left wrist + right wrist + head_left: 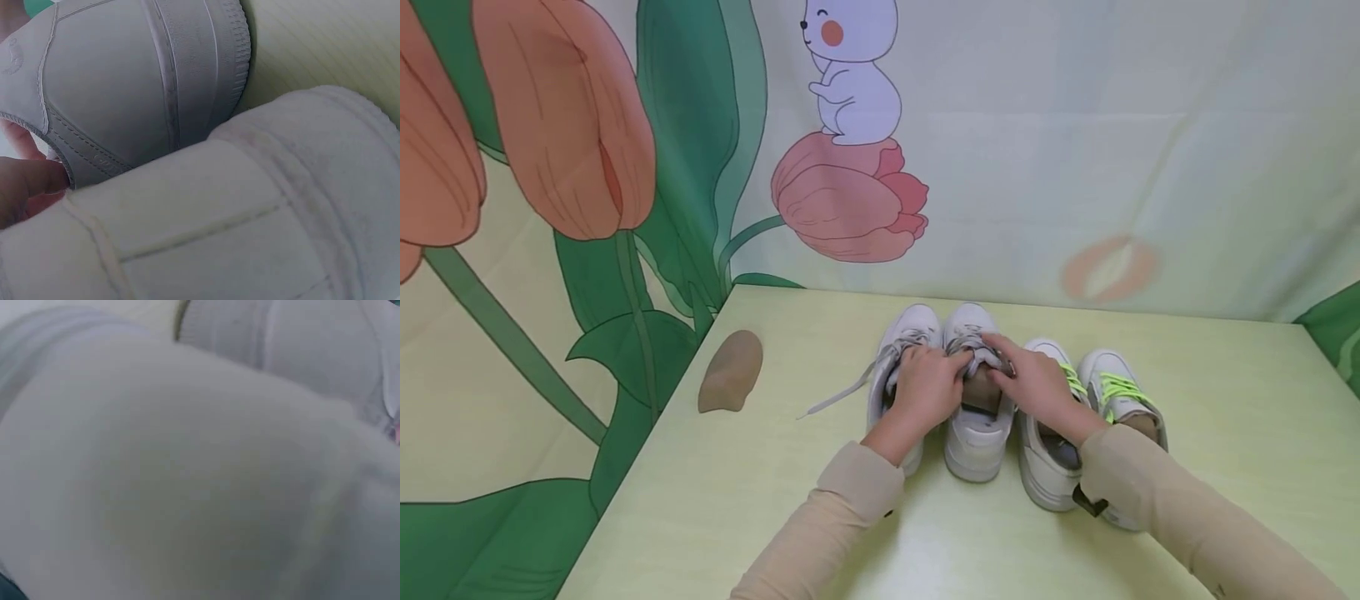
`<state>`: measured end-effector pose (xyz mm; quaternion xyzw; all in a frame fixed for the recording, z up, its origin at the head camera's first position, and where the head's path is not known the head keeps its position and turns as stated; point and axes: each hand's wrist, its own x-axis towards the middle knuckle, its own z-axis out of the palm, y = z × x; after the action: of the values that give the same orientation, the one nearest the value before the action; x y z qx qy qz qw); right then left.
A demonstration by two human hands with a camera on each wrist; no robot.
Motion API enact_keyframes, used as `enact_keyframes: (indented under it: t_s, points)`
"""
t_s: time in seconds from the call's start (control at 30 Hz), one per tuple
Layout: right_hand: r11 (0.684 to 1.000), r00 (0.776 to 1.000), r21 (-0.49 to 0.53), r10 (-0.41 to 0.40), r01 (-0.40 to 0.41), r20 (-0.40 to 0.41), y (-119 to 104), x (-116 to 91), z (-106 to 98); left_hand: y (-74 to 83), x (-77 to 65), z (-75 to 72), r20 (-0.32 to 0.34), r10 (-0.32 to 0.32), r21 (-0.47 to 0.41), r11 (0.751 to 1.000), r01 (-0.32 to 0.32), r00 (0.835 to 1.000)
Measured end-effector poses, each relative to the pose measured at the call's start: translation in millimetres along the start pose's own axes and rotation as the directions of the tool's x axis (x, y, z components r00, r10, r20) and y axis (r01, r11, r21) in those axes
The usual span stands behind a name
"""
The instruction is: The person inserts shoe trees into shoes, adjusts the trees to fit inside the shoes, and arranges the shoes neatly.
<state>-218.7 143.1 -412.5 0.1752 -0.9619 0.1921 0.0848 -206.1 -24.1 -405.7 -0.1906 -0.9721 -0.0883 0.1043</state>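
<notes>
I counted four white shoes [966,315] on the table [700,500]: two grey-laced shoes [919,319], two green-laced shoes [1105,367] at four o'clock from these, one loose brown insole [731,372] at nine. My left grip [927,387] and right grip [1037,383] both pinched the tongue [981,359] of the right grey-laced shoe [976,454], a brown inner insole [982,387] inside.
</notes>
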Motion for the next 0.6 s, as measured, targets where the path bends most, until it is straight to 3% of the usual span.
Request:
enact_keyframes:
  t_s: [0.17, 0.6]
  points:
    - [0.995, 0.996, -0.07, -0.076, 0.072, -0.056, 1.8, -4.8, 2.9, 0.3, -0.2, 1.5, -0.006, -0.009, -0.012, 1.0, 0.009, 1.0]
    - [0.97, 0.962, -0.124, -0.229, 0.211, -0.147, 7.6, -10.9, 11.8, -1.3, -1.7, 2.6, -0.029, -0.023, -0.039, 0.999, 0.022, 0.999]
